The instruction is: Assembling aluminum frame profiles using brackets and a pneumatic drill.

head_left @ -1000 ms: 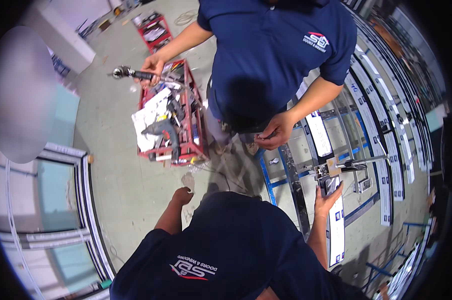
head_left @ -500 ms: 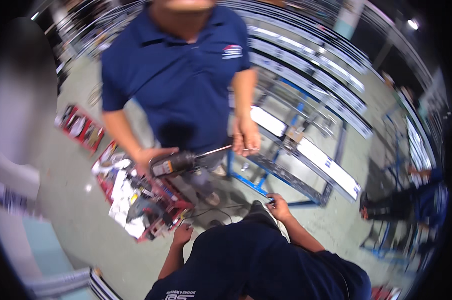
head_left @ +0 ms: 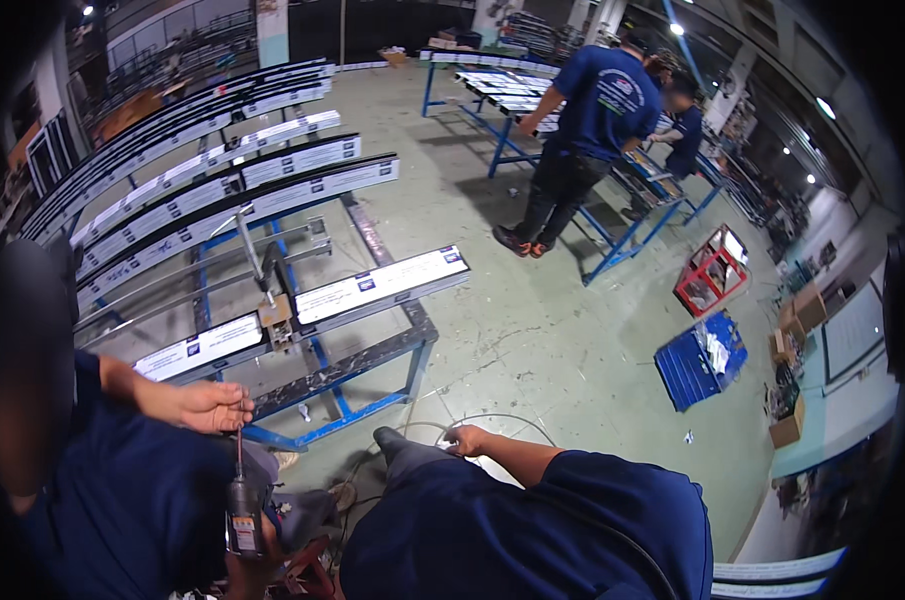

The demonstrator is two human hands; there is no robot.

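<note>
My right hand point(head_left: 464, 440) hangs beside my thigh, its fingers curled. Something small may be in them, but I cannot make it out. My left hand is out of view. Close on my left, a co-worker in a navy shirt point(head_left: 137, 500) grips a dark power screwdriver point(head_left: 243, 515) with a long thin bit. That person's other hand point(head_left: 212, 407) is at the bit's tip. Ahead of us stands a blue-legged metal workbench point(head_left: 367, 352) carrying a profile covered in white film point(head_left: 382, 283), with a clamp-like block point(head_left: 274, 312) across it.
Long film-wrapped profiles point(head_left: 322, 185) lie in rows on racks at the left. A person point(head_left: 602, 105) and another point(head_left: 684, 135) stand at blue tables further off. A red trolley point(head_left: 710, 280) and a blue bin point(head_left: 687, 370) are on the right. A cable point(head_left: 517, 416) curves over the floor.
My view has swung to the right, so the co-worker with the screwdriver is now at the left edge. My left hand has gone out of view. The far tables and blue bin now show.
</note>
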